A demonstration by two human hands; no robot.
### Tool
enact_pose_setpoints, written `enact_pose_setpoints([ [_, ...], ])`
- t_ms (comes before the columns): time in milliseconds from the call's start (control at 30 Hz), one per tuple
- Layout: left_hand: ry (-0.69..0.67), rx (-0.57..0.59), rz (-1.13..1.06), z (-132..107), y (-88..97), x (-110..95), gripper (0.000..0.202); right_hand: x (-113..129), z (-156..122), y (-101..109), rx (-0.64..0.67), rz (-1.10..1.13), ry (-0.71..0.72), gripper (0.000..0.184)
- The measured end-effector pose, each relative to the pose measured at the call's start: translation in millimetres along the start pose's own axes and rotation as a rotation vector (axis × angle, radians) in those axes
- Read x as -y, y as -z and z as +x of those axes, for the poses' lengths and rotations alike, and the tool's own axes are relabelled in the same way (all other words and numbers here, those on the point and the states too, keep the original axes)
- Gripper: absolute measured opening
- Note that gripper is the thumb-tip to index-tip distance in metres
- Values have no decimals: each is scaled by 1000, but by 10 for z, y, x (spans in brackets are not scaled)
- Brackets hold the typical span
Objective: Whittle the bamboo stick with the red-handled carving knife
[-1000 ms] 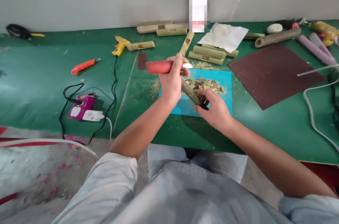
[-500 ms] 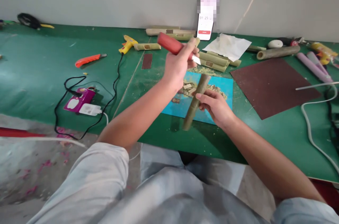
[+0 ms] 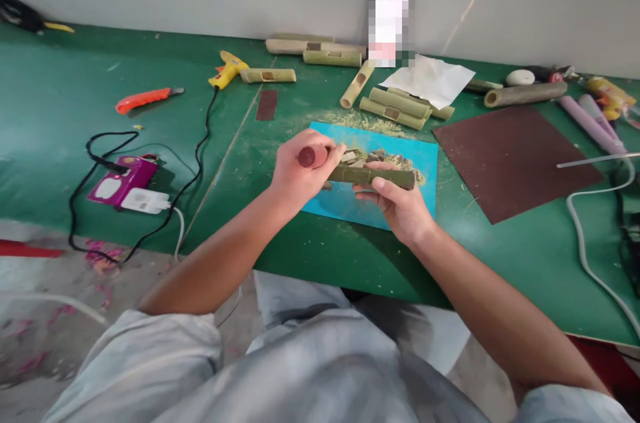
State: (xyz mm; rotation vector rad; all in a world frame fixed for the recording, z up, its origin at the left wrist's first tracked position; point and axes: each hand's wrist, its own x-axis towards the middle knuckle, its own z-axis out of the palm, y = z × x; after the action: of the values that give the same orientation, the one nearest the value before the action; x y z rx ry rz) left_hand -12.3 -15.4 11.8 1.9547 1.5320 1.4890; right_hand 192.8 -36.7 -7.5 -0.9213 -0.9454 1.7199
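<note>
My left hand [image 3: 293, 173] is closed around a red-handled carving knife [image 3: 311, 156], its handle end facing me and its blade hidden. That hand is at the left end of a green bamboo tube [image 3: 355, 175], which lies level from left to right. Farther right, my right hand [image 3: 407, 210] grips the tube from below, thumb on its near side. Both hands are above a blue mat [image 3: 370, 210] strewn with bamboo chips [image 3: 383, 158] and shavings. Whether the blade touches the bamboo I cannot tell.
Behind the mat lie several notched bamboo tubes [image 3: 393, 113], white paper [image 3: 430, 80] and a propped phone [image 3: 391, 16]. A brown sheet [image 3: 520, 163] is on the right. To the left are a yellow glue gun [image 3: 230, 70], orange utility knife [image 3: 145, 100] and purple power strip [image 3: 125, 180] with cords.
My left hand has come down and left with the knife, to the tube's end. The bamboo tube has turned from steeply slanted to nearly level in my right hand.
</note>
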Motion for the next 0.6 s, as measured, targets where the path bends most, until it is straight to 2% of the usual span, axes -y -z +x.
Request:
enact_pose_setpoints([
  [100, 6, 3, 0, 66, 46, 95, 29, 68, 41, 103, -59, -129, 128, 54],
  [167, 22, 32, -12, 100, 82, 149, 28, 127, 59, 163, 27, -348, 198, 54],
  [300, 100, 137, -69, 118, 112, 218, 28, 118, 15, 172, 138, -865, 362, 34],
  [367, 102, 183, -49, 131, 111, 238, 30, 49, -35, 130, 117, -1027, 424, 20],
  [433, 41, 163, -12, 154, 109, 240, 30, -24, -78, 89, 85, -1136, 449, 13],
  [500, -7, 96, -47, 166, 95, 210, 29, -76, -98, 71, 66, -1220, 450, 12],
  [600, 101, 5, -291, 108, 13, 84, 37, -117, -80, 95, 58, -1311, 460, 16],
])
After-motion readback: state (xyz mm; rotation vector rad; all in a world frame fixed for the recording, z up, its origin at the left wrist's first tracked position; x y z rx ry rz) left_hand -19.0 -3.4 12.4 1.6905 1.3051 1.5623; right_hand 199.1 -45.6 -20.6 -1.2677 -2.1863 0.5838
